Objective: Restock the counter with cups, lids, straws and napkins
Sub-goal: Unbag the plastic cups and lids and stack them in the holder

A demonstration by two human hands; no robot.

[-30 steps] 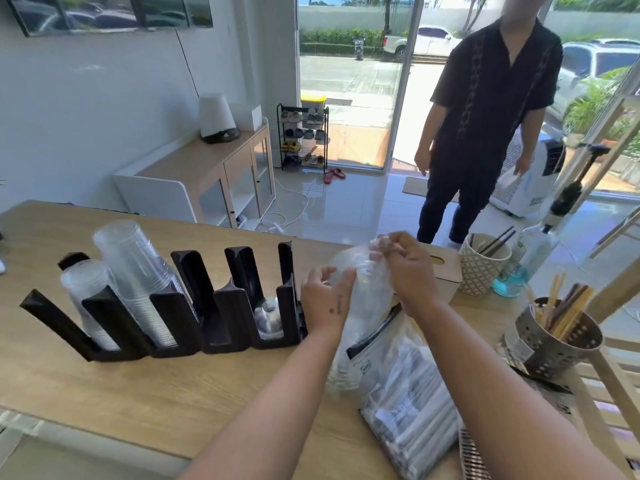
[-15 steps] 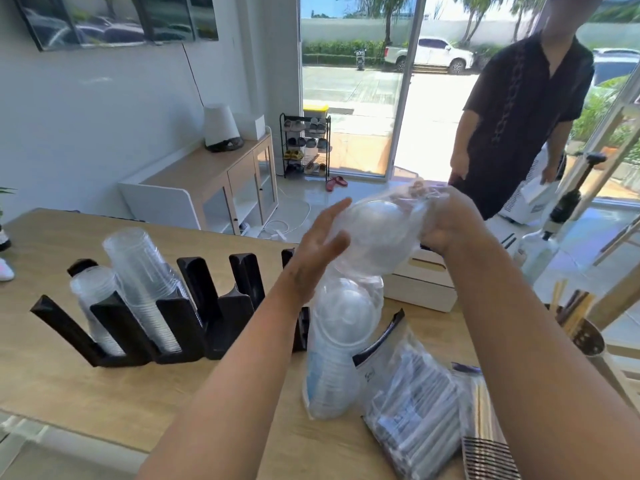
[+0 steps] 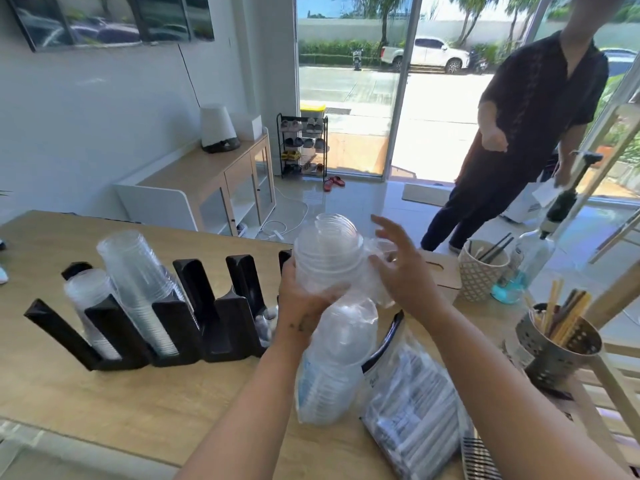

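Note:
My left hand [image 3: 304,306] grips a stack of clear dome lids [image 3: 329,254] from below, holding it up above the counter. My right hand [image 3: 398,268] is beside the stack with fingers spread, touching the loose plastic sleeve [image 3: 377,268] pushed down off the top lids. More lids in a clear bag [image 3: 332,365] stand on the counter under the stack. A black slotted organizer [image 3: 180,320] to the left holds two leaning stacks of clear cups [image 3: 138,282]. A clear bag of wrapped straws [image 3: 412,417] lies at the front right.
A wooden tissue box [image 3: 443,271] lies behind my right hand. A patterned cup [image 3: 481,271], a pump bottle [image 3: 530,258] and a metal holder with sticks [image 3: 557,344] stand at the right. A person in black [image 3: 519,140] stands beyond the wooden counter [image 3: 104,393].
The plastic sleeve has come down off the top of the lid stack, baring the lids. My right hand let go of the bag top and spread open. My left hand now grips the stack lower.

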